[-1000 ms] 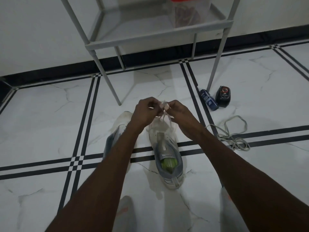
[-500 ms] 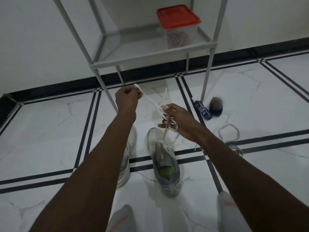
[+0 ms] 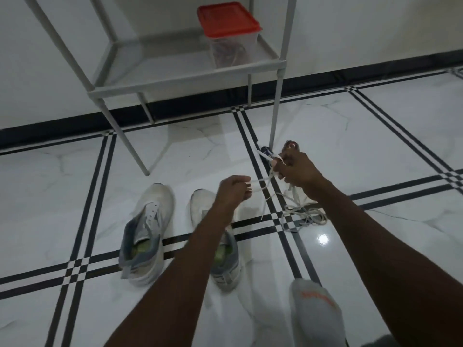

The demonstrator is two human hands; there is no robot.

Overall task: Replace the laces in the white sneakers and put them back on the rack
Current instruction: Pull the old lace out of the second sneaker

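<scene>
Both hands are curled around one white lace [image 3: 260,180]: the left hand [image 3: 234,190] pinches one end, the right hand [image 3: 294,167] grips the other, held above the floor [image 3: 375,151]. Two laceless sneakers [image 3: 150,221] stand side by side below the rack [image 3: 190,78]. Another lace pile [image 3: 304,217] lies on the floor.

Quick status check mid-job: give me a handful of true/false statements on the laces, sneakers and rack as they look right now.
1. Both hands hold a white lace. True: the left hand and right hand each grip it.
2. Both sneakers sit on the rack. False: the left sneaker and right sneaker stand on the floor.
3. A red-lidded container is on the rack shelf. True.
4. The left sneaker is fully laced. False: its eyelets show empty.
5. A loose lace pile lies on the floor. True.
</scene>
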